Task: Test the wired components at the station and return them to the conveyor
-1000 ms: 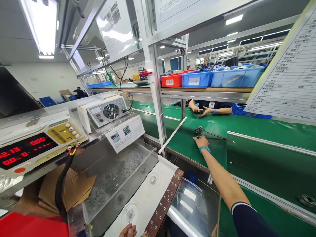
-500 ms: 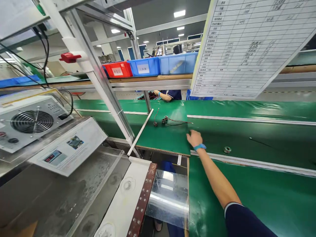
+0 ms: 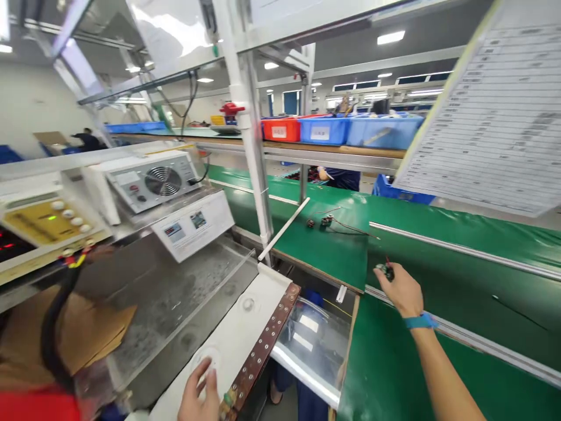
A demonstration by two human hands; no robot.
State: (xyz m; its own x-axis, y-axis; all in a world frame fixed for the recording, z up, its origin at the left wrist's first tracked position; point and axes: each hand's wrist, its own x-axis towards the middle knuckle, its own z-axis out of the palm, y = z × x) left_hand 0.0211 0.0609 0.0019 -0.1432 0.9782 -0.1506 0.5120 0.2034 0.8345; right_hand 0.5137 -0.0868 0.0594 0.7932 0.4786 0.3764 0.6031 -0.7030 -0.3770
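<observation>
My right hand (image 3: 402, 287) is closed over the green belt, its fingertips pinching a small round motor part (image 3: 385, 270) with a short red wire sticking up. Motion blur hides its detail. Low in the view, my left hand (image 3: 200, 394) has its thumb and index finger apart, over a white strip (image 3: 228, 327) with round recesses; nothing shows between them. A small greenish piece (image 3: 229, 399) sits beside it on the brown riveted edge. Farther off, several small round motor parts (image 3: 326, 220) with thin wires lie on the green board (image 3: 333, 257).
A white rod (image 3: 284, 228) lies along the board's left side. At left stand a grey unit with a fan (image 3: 163, 181), an instruction card (image 3: 193, 225) and a thick black cable (image 3: 59, 327). A paper sheet (image 3: 491, 117) hangs at right. Another person's arm (image 3: 324, 173) shows beyond.
The view has swung left. My left hand has come into sight at the bottom. A small wired part now shows in my right hand; the round part that lay on the belt is no longer visible.
</observation>
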